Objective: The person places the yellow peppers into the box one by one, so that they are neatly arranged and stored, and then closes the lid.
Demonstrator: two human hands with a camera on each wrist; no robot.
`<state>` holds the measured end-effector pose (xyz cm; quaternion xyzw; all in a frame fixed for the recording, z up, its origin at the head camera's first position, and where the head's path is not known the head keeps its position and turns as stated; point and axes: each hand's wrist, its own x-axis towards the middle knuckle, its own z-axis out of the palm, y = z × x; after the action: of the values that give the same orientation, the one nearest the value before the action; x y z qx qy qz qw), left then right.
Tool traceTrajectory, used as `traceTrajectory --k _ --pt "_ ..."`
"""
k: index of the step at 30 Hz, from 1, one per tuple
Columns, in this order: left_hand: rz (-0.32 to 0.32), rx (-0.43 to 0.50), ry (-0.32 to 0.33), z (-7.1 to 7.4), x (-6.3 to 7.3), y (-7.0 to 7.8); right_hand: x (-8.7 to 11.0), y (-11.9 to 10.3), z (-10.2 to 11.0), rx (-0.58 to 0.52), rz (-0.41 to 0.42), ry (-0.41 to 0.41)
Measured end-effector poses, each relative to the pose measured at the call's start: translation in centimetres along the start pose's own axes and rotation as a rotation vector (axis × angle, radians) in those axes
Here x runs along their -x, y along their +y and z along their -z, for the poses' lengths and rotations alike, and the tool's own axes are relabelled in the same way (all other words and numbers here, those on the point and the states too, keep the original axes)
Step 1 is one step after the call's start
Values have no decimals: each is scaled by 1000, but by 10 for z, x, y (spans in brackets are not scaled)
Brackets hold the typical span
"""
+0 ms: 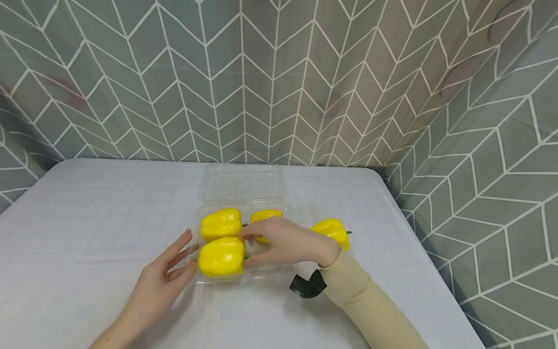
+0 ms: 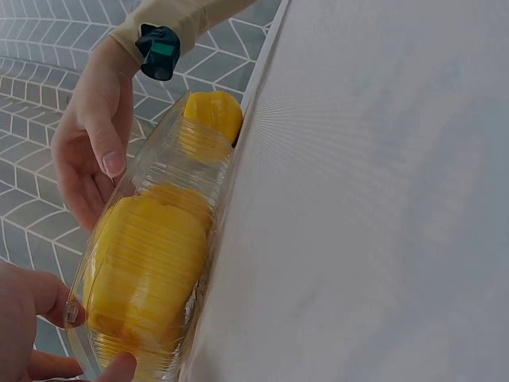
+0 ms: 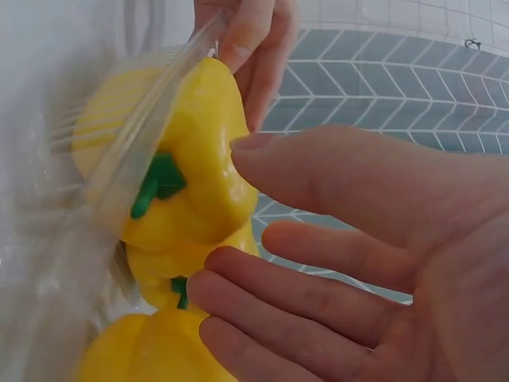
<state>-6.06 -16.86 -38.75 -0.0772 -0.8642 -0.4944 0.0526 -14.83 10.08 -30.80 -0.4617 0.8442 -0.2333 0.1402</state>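
Note:
Three yellow bell peppers lie in a clear plastic clamshell box point(image 1: 272, 272): a front-left pepper point(image 1: 221, 257), a back-left pepper point(image 1: 220, 224) and a back-right pepper point(image 1: 266, 214) partly behind my right hand. My left hand point(image 1: 163, 274) is at the box's left side, fingers extended, with fingertips point(image 2: 119, 366) against its wall and rim. Over the box's right half is my right hand point(image 1: 287, 240), its thumb and fingers spread beside the front-left pepper. The right wrist view shows that pepper's green stem point(image 3: 161, 183) facing the palm, with nothing gripped.
Another yellow bell pepper point(image 1: 331, 231) lies on the table just right of the box, behind my right wrist. The clear lid point(image 1: 244, 184) is folded back toward the table's far edge. A patterned grey curtain point(image 1: 261, 87) hangs behind the white-covered table point(image 1: 109, 218).

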Motion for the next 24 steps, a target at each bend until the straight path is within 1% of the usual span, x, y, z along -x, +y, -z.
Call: traceTrajectory --k 8,10,15,18,22,24 --pt "-5 5 -2 0 1 0 13 9 7 -15 22 74" --pt "-4 12 -1 0 1 0 17 12 8 -19 12 88" --pt "-18 22 4 -1 2 0 30 17 13 -44 -43 127" --pt "-24 22 4 -1 2 0 38 19 16 -51 -39 146" --pt "-24 10 8 -1 1 0 48 22 17 -52 -7 169" --pt "-25 8 8 -1 1 0 53 24 17 -61 -8 179"
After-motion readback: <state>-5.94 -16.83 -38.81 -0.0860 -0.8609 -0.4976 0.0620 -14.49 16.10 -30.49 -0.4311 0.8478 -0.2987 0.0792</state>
